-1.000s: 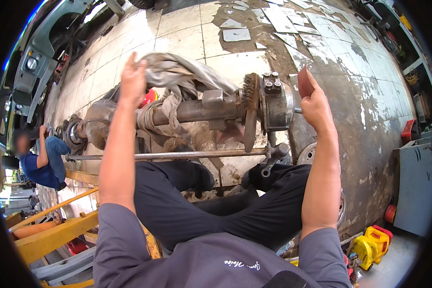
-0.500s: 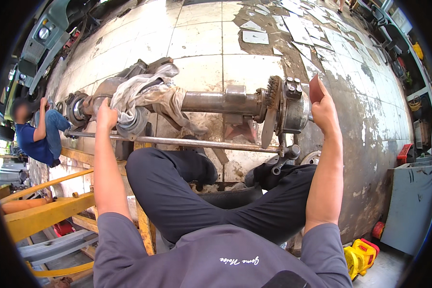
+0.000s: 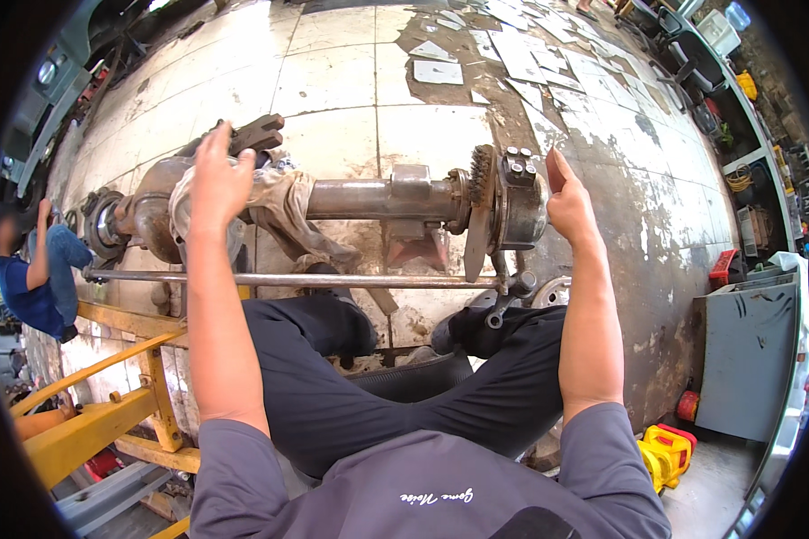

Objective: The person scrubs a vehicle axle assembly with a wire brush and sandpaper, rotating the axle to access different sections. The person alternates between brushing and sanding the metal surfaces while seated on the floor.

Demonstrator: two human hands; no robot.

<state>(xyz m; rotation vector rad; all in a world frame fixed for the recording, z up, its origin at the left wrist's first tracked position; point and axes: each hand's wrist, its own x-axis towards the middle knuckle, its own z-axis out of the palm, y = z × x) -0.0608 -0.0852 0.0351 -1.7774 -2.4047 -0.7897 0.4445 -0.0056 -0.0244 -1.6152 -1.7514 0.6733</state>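
A greasy vehicle axle [image 3: 355, 199] lies crosswise in front of my knees, with a toothed ring and a bolted hub [image 3: 521, 211] at its right end. Over its left part is draped a dirty cloth rag [image 3: 283, 199]. My left hand [image 3: 221, 180] is above the rag with its fingers stretched out, hiding part of it. Beside the hub, my right hand [image 3: 571, 205] is closed on a small reddish-brown sheet that looks like sandpaper [image 3: 555, 171]. A long steel rod [image 3: 360, 281] runs along the near side of the axle.
A person in blue [image 3: 36, 278] crouches at far left. Yellow metal frames [image 3: 99, 427] stand at lower left. Broken tiles [image 3: 512, 54] lie on the far floor. At right are a grey cabinet [image 3: 746, 350] and a yellow-and-red object [image 3: 667, 456].
My left hand has opened from its grip on the rag and moved away from me over it. My right hand still holds the sandpaper by the hub. The whole view has shifted somewhat.
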